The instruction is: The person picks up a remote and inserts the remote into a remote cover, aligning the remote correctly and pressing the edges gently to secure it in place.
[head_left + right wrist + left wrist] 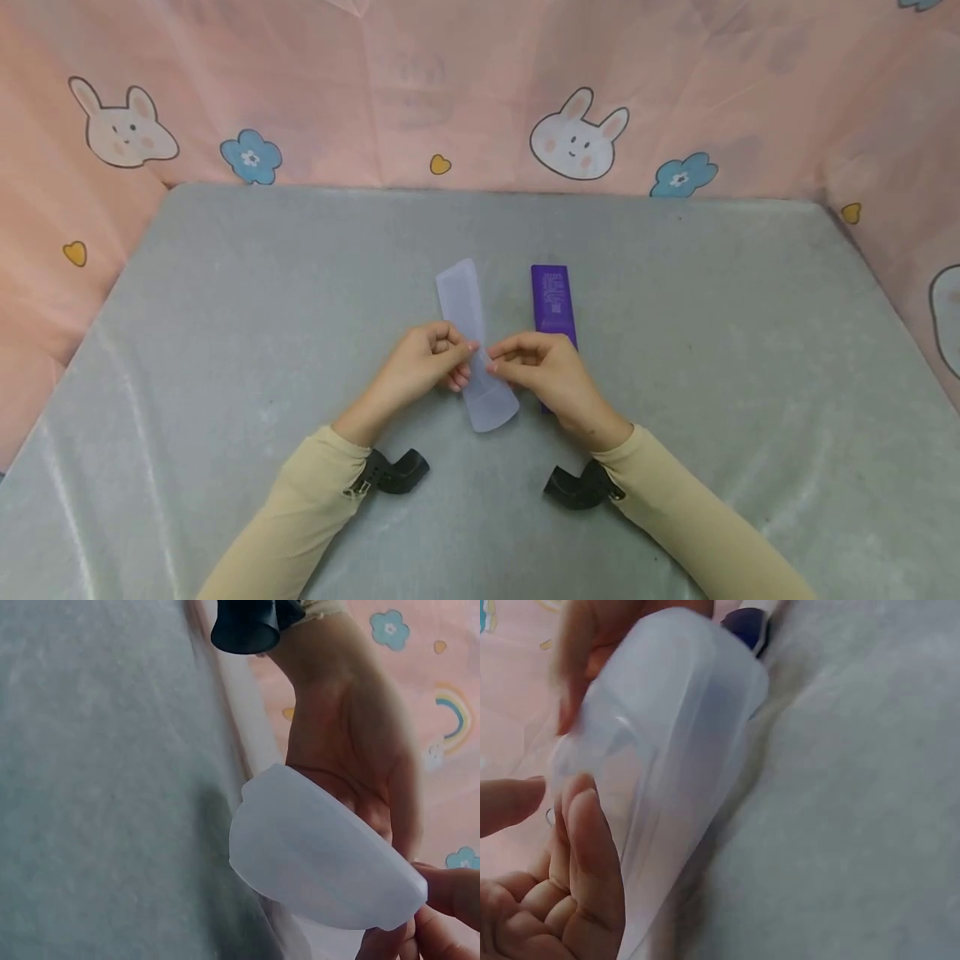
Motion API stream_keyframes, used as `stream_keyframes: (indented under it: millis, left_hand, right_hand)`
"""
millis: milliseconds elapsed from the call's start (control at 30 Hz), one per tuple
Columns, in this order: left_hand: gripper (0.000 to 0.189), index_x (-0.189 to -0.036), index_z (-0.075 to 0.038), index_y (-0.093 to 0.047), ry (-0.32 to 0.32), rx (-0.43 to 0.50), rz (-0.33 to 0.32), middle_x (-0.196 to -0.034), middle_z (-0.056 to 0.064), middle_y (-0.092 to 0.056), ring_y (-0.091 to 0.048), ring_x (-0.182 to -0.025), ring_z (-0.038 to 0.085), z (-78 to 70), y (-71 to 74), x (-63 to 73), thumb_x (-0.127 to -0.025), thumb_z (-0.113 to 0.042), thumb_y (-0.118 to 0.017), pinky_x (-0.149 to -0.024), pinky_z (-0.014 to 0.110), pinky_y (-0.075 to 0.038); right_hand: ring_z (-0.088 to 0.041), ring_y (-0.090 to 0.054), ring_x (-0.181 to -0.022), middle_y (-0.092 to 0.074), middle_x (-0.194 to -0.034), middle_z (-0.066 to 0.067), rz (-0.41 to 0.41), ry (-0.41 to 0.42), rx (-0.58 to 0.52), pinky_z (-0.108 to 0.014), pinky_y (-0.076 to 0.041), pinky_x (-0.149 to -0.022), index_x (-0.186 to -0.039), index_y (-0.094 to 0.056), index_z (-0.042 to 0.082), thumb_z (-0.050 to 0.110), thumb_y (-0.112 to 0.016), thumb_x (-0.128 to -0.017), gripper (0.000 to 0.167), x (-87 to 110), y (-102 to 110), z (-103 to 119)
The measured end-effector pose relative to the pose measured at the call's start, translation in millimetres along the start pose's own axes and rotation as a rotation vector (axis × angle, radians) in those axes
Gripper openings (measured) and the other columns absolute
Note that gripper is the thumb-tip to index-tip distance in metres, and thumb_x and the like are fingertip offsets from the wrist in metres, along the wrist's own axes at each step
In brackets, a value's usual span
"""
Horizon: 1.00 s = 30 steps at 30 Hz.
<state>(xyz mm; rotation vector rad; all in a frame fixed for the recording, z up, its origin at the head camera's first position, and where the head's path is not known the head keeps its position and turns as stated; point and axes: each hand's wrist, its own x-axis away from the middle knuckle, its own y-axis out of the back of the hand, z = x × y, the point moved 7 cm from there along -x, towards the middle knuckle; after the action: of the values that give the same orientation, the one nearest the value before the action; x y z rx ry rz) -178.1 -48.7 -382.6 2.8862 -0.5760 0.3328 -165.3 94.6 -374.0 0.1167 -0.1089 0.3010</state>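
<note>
Purple remote (553, 300) (partly behind right hand (551, 371)) lies beside translucent sleeve (472, 333).

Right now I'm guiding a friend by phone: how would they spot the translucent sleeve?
On the grey table, look mid-table where both hands meet. The translucent sleeve lies pinched between their fingers, pale and see-through, unlike the solid purple box beside it.

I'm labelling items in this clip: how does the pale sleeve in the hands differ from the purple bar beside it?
The translucent sleeve is frosted pale lilac; the purple bar is opaque and printed. The left hand and right hand both pinch the sleeve; the bar lies untouched, partly hidden behind the right hand. The sleeve lies slanted, the bar nearly straight. Both are long, narrow and on the grey cloth.
</note>
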Motion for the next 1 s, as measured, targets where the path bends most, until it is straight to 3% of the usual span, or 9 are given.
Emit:
stream_keyframes:
  millis: [267, 467, 600, 800, 1000]
  left_hand:
    - [0.021, -0.083, 0.003, -0.056, 0.028, 0.008, -0.028, -0.061, 0.005, -0.06, -0.058, -0.052, 0.011, 3.4, -4.5, 0.1, -0.094, -0.015, -0.058, -0.053, 0.028, -0.055]
    - [0.013, -0.082, 0.001, -0.052, -0.116, -0.221, -0.018, -0.064, 0.008, -0.061, -0.059, -0.055, 0.014, -6.7, -0.7, 4.0, -0.093, -0.005, -0.051, -0.052, 0.029, -0.054]
    - [0.012, -0.081, -0.001, -0.05, -0.184, -0.326, -0.013, -0.066, 0.007, -0.061, -0.06, -0.056, 0.016, -13.4, 4.8, 6.5, -0.093, -0.003, -0.05, -0.051, 0.027, -0.052]
    - [0.009, -0.085, -0.001, -0.054, -0.26, -0.366, -0.021, -0.069, 0.004, -0.058, -0.05, -0.059, 0.011, -24.1, 13.2, 9.9, -0.093, -0.003, -0.051, -0.051, 0.022, -0.042]
    - [0.007, -0.089, 0.001, -0.054, -0.333, -0.286, 0.001, -0.081, 0.01, -0.064, -0.055, -0.071, 0.013, -37.0, 16.1, 14.7, -0.094, -0.002, -0.051, -0.059, 0.023, -0.046]
  right_hand:
    - [-0.007, -0.059, -0.065, -0.068, -0.081, -0.011, 0.054, 0.043, 0.025, -0.021, -0.051, -0.059, -0.097, -0.066, -0.012, -0.004, -0.068, -0.082, 0.017, 1.5, -10, 1]
    - [-0.011, -0.06, -0.065, -0.068, -0.077, -0.014, 0.107, 0.047, 0.021, -0.026, -0.054, -0.062, -0.097, -0.067, -0.011, 0.0, -0.067, -0.085, 0.016, 0.9, -14, 2]
    - [-0.013, -0.062, -0.067, -0.067, -0.078, -0.019, 0.052, 0.047, 0.018, -0.029, -0.056, -0.064, -0.097, -0.067, -0.012, 0.001, -0.065, -0.087, 0.017, -1.6, -6, 2]
    - [-0.014, -0.063, -0.071, -0.067, -0.084, -0.018, -0.018, 0.006, -0.015, -0.031, -0.057, -0.07, -0.102, -0.064, -0.013, 0.002, -0.061, -0.09, 0.02, -5.7, 6, -2]
    - [-0.012, -0.063, -0.074, -0.067, -0.088, -0.01, -0.043, -0.012, -0.065, -0.031, -0.057, -0.074, -0.106, -0.06, -0.016, 0.002, -0.058, -0.092, 0.023, -7.8, 10, -3]
